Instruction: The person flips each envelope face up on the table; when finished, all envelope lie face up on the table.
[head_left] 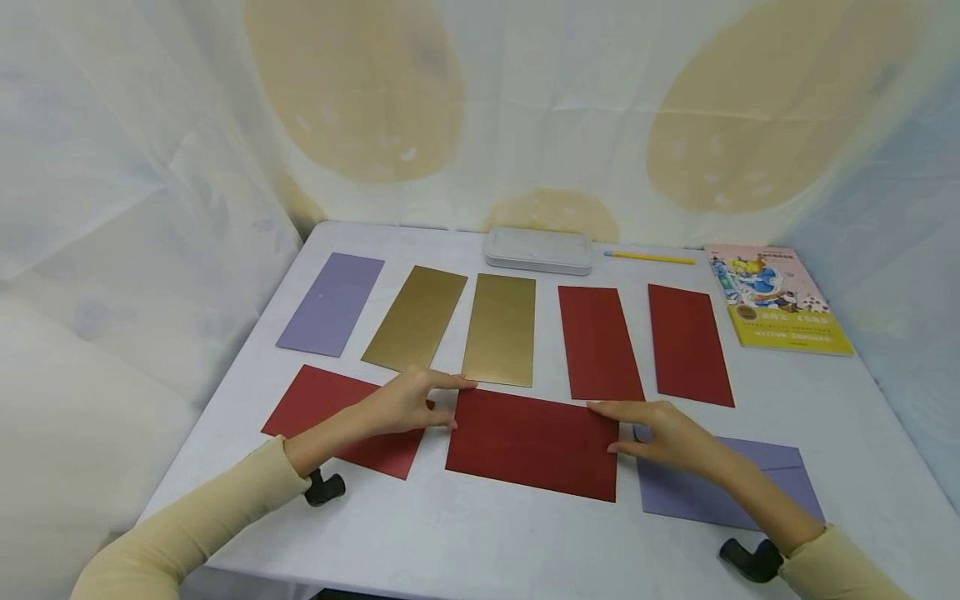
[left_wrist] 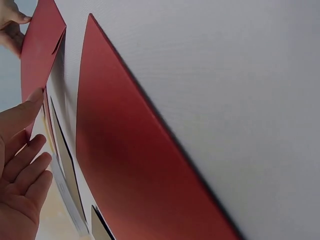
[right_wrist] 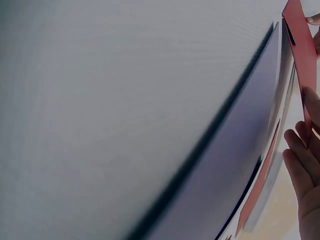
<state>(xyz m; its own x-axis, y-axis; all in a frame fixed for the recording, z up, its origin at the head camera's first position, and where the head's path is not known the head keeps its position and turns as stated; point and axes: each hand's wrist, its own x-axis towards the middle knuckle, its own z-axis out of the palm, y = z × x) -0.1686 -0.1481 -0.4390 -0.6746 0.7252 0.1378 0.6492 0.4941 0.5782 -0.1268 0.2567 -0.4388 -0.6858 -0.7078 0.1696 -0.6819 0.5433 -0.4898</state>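
Both hands hold a dark red envelope [head_left: 534, 446] by its two short ends, low over the table's middle. My left hand [head_left: 408, 404] pinches its left end between thumb and index finger; in the left wrist view the thumb [left_wrist: 35, 97] lies on its face and the other fingers hang loose. At the right end my right hand [head_left: 671, 433] pinches likewise, its thumb [right_wrist: 312, 102] on the paper in the right wrist view. Another red envelope [head_left: 318, 400] lies under the left forearm, partly covered. Beneath the right hand and wrist is a purple envelope [head_left: 772, 462].
Behind stand a row: a purple envelope [head_left: 332, 304], two gold envelopes [head_left: 416, 317] and two red ones [head_left: 600, 342]. Farther back lie a grey case [head_left: 538, 250], a yellow pencil [head_left: 652, 257] and a picture-cover book [head_left: 776, 296]. A pale curtain [head_left: 555, 108] borders the white table [head_left: 480, 542].
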